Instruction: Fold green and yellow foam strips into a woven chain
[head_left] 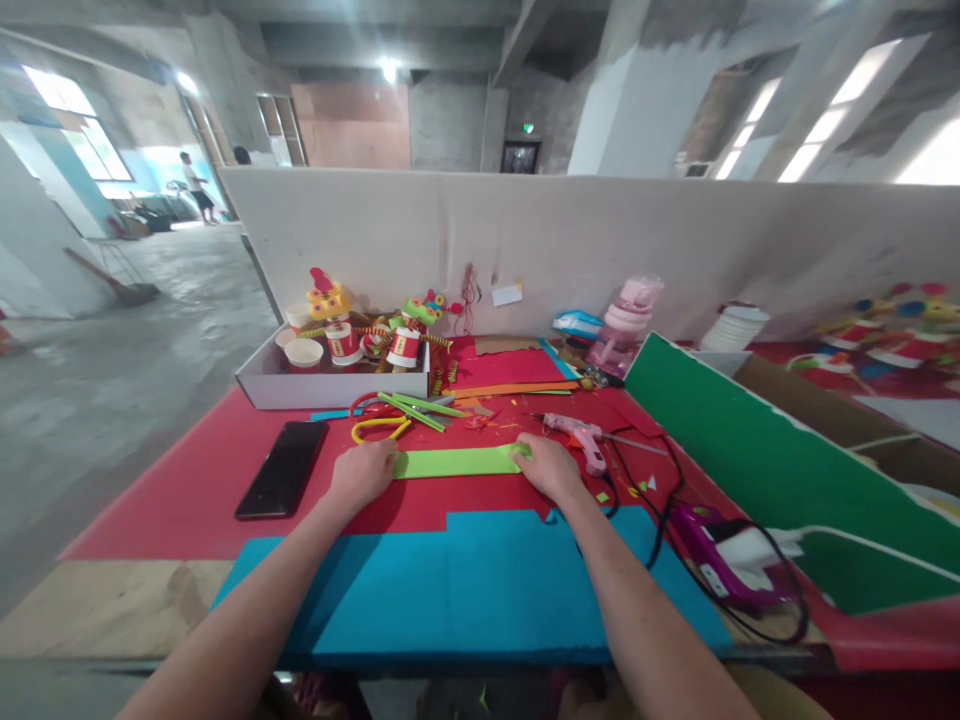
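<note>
A flat lime-green paper strip (457,462) stretches level between my two hands over the red-covered table. My left hand (366,472) is closed on its left end, and my right hand (551,465) pinches the right end, where the paper looks bent. Just beyond the left hand lie scissors with red and yellow handles (379,430), with narrow green strips (420,408) across them. A pink glue gun (581,440) rests to the right of my right hand. Left of my left hand is a black phone (281,470).
Blue sheets (450,590) cover the near edge. A white box (337,390) at the back left holds paper cups and figures. On the right stand a green board (765,470) and a purple power strip (720,560) with black cables. A pink bottle (628,318) stands at the back.
</note>
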